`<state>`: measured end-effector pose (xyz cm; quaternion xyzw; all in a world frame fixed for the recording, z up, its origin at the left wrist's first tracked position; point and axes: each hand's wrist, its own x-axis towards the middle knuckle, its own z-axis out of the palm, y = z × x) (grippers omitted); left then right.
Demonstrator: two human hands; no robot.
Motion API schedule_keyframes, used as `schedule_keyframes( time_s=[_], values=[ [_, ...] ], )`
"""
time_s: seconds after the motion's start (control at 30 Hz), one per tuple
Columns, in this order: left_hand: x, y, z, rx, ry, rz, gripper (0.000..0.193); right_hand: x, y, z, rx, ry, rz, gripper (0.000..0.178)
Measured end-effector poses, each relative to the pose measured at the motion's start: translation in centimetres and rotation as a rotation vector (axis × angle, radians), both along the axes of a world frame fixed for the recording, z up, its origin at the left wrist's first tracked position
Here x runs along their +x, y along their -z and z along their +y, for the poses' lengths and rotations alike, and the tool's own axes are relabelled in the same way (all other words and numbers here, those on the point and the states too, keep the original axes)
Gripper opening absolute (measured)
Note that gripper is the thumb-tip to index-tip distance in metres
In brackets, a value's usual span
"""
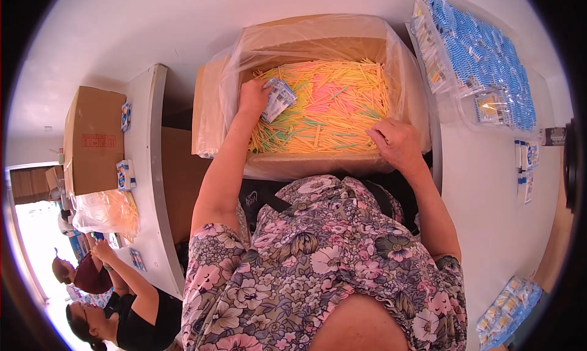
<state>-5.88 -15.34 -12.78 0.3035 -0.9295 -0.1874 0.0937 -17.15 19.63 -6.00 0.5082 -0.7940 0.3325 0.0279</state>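
A large cardboard box (211, 106) lined with see-through plastic stands in front of me, filled with thin sticks (318, 131) in yellow, orange, pink and green. My left hand (252, 99) is closed on the edge of a small blue-and-white printed packet (281, 100) and keeps it over the left side of the sticks. At the box's right side, my right hand (394, 140) hovers low over the sticks with its fingers curled together. Whatever sits between those fingertips, if anything, is hidden.
On the right table, a see-through tub (465, 106) holds many blue-edged packets, with several loose packets (524, 168) nearby. Bagged packets (507, 311) lie at the lower right. Left stand a brown carton (98, 140) on a white table (153, 186) and two people (137, 317).
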Motion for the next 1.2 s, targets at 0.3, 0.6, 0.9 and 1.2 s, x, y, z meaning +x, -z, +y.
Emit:
schedule_keyframes(
  time_s=[0.3,0.6,0.9,1.2],
  values=[
    [0.0,-2.1,1.9,-0.017,-0.03,0.087,0.02,-0.2,0.1,0.3,-0.007,0.008,0.01,0.012],
    [-0.3,-6.1,6.1,1.021,0.301,0.321,0.014,0.4,-3.3,-6.5,-0.063,0.056,-0.44,0.02],
    [-2.3,-6.7,6.6,1.019,0.38,0.485,0.02,-3.6,-2.3,-14.5,-0.047,-0.108,-0.418,0.028],
    [-4.1,-2.3,4.8,0.885,0.243,0.687,0.012,-6.3,-1.3,-11.7,0.121,-0.062,-0.713,0.019]
  ],
)
